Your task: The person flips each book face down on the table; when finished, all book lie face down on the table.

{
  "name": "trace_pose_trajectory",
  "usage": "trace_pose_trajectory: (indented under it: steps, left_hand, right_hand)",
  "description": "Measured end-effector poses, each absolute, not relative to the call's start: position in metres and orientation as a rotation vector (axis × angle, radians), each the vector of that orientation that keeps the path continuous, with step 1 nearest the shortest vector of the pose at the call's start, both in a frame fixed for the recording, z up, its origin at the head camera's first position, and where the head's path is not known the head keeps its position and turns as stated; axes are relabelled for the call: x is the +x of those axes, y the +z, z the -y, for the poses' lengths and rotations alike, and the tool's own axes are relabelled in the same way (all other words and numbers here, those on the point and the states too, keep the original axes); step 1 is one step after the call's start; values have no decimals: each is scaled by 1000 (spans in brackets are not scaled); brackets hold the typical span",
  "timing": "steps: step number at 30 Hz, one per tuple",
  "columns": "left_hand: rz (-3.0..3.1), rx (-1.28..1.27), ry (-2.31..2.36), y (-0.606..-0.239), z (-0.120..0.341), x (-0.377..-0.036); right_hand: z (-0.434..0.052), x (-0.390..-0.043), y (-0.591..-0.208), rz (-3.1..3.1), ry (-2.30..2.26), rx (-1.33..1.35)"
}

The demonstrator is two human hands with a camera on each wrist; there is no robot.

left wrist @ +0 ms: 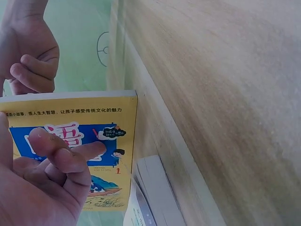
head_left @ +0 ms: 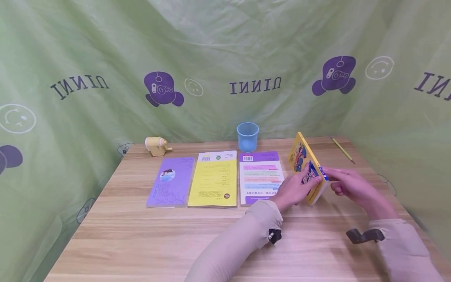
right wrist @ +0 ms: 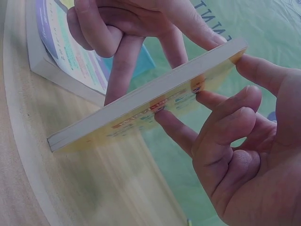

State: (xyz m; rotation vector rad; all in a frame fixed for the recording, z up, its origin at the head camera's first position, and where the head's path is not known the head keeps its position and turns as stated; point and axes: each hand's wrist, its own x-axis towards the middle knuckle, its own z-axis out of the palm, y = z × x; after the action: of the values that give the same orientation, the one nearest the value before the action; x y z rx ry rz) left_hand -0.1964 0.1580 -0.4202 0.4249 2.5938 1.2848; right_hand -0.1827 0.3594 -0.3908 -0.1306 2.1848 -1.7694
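A yellow book (head_left: pixel 294 152) with a blue title panel is held on edge, tilted, above the right side of the table. My left hand (head_left: pixel 293 189) grips it from the left, fingers along the illustrated cover and thumb near the spine. My right hand (head_left: pixel 354 188) holds it from the other side; in the right wrist view two fingertips press the yellow cover (right wrist: pixel 136 125) and the thumb touches its edge. A white-and-purple book (head_left: pixel 261 178) lies just left of my left hand. In the left wrist view the standing book's cover (left wrist: pixel 70 109) shows partly behind my fingers.
Further left lie a yellow workbook (head_left: pixel 213 180) and a purple book (head_left: pixel 171 182) in a row. A blue cup (head_left: pixel 248 137) and a cream pencil sharpener (head_left: pixel 156 146) stand at the back edge. A pencil (head_left: pixel 343 149) lies at back right, near the green curtain (head_left: pixel 218 47).
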Motion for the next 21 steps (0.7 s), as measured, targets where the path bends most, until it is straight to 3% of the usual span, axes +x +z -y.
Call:
trace_pose_trajectory:
  steps: [21]
  left_hand:
    - [-2496,339,1451,-411,-139,-195]
  right_hand:
    - [-350,-183,-400,-2196,-1742,-115]
